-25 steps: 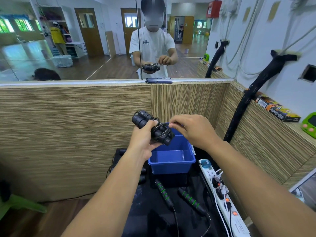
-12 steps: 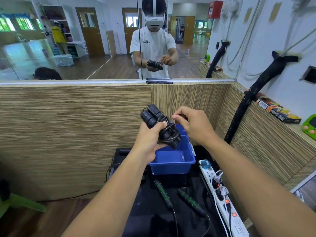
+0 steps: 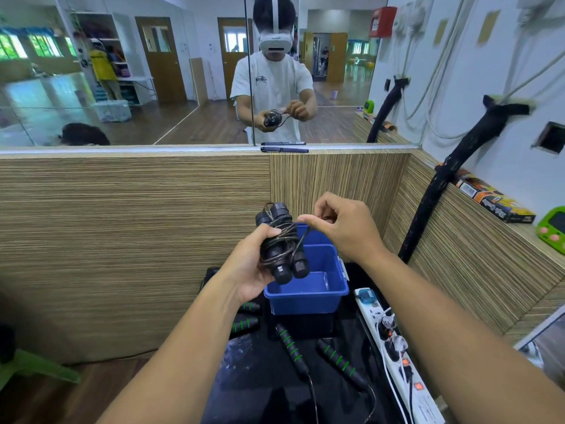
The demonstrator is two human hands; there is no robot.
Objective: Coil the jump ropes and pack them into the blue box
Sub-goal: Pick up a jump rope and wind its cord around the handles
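Over the blue box (image 3: 305, 298), left hand (image 3: 249, 270) grips jump rope (image 3: 279, 250) — right hand (image 3: 347, 229) pinches cord (image 3: 302, 239).

I can read nothing for certain. Up and to the right of my fingers (image 3: 318, 211), the orange-and-black carton (image 3: 492, 203) on the ledge carries pale script and a barcode sticker, both too small to make out. Above my fingers, the mirrored T-shirt (image 3: 270, 87) shows a blurred dark chest print.
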